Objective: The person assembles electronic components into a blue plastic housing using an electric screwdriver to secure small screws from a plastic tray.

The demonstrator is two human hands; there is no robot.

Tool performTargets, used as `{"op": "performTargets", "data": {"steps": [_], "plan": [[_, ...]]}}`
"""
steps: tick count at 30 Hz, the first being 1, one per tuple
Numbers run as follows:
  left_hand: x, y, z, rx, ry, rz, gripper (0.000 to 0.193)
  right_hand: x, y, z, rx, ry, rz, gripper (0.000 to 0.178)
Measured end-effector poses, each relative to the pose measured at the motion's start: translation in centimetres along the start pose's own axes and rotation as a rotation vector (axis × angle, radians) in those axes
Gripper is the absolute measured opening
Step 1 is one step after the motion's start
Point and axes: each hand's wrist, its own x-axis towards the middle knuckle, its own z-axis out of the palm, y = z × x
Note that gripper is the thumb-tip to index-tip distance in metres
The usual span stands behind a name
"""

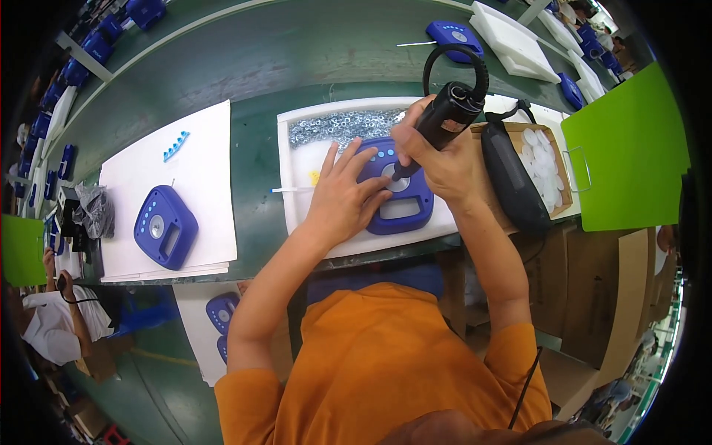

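Note:
My right hand [447,174] is wrapped round a black electric screwdriver [447,117], tilted with its tip down on the round grey centre of a blue plastic case [421,211]. A black cable loops from the tool's upper end. The case lies in a white foam tray [294,215], with a handle opening towards me and light blue dots along its far side. My left hand [337,194] lies over the case's left part, fingers spread, with fingertips close to the screwdriver tip. Whether a small part is under those fingertips is hidden. Behind the case lie many small metal nuts [326,130].
On white sheets [211,163] at left lie another blue case [185,222] and a light blue strip [176,147]. A long black case [512,178] and a cardboard box of white discs [545,167] stand at right, beside a green panel [630,156].

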Motion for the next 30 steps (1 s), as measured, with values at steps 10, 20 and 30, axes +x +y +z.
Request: {"op": "performTargets", "data": {"steps": [10, 20, 30], "plan": [[0.6, 0.2, -0.3, 0.011, -0.002, 0.028, 0.024, -0.3, -0.5, -0.4, 0.029, 0.000, -0.018, 0.031], [0.4, 0.1, 0.3, -0.008, -0.001, 0.022, 0.025, -0.3, -3.5, -6.6, 0.079, 0.103, -0.157, 0.038], [0.6, 0.0, -0.1, 0.007, 0.003, 0.026, 0.025, 1.1, 1.1, -17.9, -1.329, 0.131, 0.251, 0.065]]}}
